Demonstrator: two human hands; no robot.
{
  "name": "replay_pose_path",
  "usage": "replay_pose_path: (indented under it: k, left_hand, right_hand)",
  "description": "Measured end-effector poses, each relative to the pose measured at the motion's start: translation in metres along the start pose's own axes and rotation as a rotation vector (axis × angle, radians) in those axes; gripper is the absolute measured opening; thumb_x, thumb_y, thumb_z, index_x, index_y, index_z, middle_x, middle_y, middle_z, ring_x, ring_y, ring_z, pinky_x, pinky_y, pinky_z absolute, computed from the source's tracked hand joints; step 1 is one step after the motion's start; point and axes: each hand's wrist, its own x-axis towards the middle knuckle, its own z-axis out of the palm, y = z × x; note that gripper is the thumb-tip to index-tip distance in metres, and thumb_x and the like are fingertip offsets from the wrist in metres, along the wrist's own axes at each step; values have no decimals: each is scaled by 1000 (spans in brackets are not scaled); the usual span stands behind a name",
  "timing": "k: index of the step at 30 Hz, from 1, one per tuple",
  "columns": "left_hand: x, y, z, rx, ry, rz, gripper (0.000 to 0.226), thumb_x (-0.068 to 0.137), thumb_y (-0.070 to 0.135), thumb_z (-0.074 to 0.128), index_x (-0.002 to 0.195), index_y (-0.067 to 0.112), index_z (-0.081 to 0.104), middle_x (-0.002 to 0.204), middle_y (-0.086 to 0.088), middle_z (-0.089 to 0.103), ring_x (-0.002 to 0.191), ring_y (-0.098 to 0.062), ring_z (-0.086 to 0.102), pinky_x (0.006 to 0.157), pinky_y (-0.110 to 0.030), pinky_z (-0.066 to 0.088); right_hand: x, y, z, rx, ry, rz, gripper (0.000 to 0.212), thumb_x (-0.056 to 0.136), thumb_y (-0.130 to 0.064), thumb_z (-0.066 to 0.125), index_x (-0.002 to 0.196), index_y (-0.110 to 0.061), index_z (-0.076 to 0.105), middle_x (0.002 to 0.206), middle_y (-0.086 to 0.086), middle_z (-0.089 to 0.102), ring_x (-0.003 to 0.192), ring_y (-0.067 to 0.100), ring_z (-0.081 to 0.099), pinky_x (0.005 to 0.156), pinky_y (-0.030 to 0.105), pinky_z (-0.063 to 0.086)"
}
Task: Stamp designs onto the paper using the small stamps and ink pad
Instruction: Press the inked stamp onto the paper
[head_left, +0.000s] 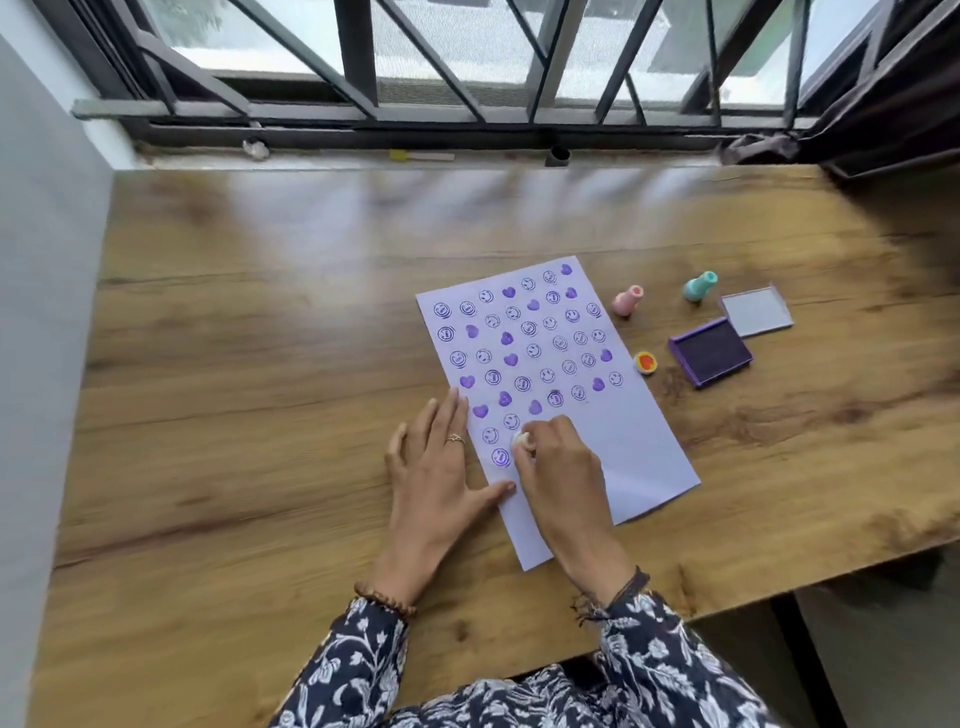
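Observation:
A pale lilac paper (631, 431) lies tilted on the wooden table, covered in several purple smiley and heart prints. My right hand (558, 467) grips a small white stamp (522, 440) and holds it down on the paper near its lower left. My left hand (434, 467) lies flat with fingers spread, resting on the paper's left edge. To the right of the paper sit the open purple ink pad (710, 352), its grey lid (756, 310), a pink stamp (627, 300), a teal stamp (700, 286) and a yellow stamp with a red face (645, 361).
The wooden table (260, 415) runs to a window sill with dark metal bars at the back. A grey wall borders the left side. The table's front right edge drops off near a dark curtain at the right.

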Motion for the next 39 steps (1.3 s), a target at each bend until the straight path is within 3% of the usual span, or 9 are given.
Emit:
replay_pose_path:
  k: [8,13,16,19,24,27,30,34,39]
  left_hand:
    - [0,0,2,4,7,6,99,68,66,57,143,22,11,155,8,10,142,-12,6,106,-31,-10]
    - [-1,0,0,-11,3,7,98,68,64,59,143,23,11,156,9,9,142,-11,4,106,-32,-11]
    - [-1,0,0,-1,4,9,98,68,64,59,143,23,11,156,9,9,142,-11,4,106,-32,-10]
    - [0,-1,1,-23,6,10,98,67,62,61,143,24,13,156,8,11,141,-11,5,106,-31,-9]
    - [3,3,-1,-98,3,-23,99,63,62,65,142,27,17,155,11,14,140,-8,5,106,-30,-7]
    - [8,16,-6,-111,91,-21,92,63,61,67,139,29,25,150,9,27,138,-13,18,102,-31,2]
    - [26,45,-7,-89,171,72,68,69,50,69,128,28,44,135,6,49,129,-16,36,94,-30,11]
    - [65,107,8,-177,61,188,35,81,34,62,115,27,57,120,6,62,119,-13,47,92,-30,15]
    - [107,157,33,-151,-77,258,27,86,23,58,111,12,61,111,-13,62,106,-30,54,89,-40,39]
  right_hand:
    - [22,-3,-11,-244,-237,-114,11,91,-9,47,97,-3,54,108,17,57,89,36,59,71,37,43]
    - [24,1,-10,-235,-221,-160,11,89,-10,47,92,-2,54,102,17,58,89,38,58,66,35,38]
    - [26,9,-17,45,-155,-4,12,80,-14,56,81,-4,63,88,12,67,84,29,60,71,36,44]
    - [24,27,-32,625,-131,314,9,74,-19,71,76,-10,72,78,7,73,73,17,66,69,26,54]
    - [19,68,-56,1321,-132,553,7,81,-8,66,80,-4,72,70,-1,74,65,7,66,64,16,57]
    - [21,92,-71,1454,-86,604,10,82,-6,64,76,-3,72,69,0,74,62,6,67,61,16,57]
    - [24,114,-83,1523,-43,617,18,83,-6,62,70,-7,74,67,0,74,61,6,68,58,16,57]
    - [34,144,-99,1546,22,606,27,85,-5,59,63,-7,75,60,0,73,56,7,67,54,16,56]
    - [47,169,-105,1527,18,588,13,85,-3,60,76,-3,70,59,2,70,55,8,65,58,19,59]
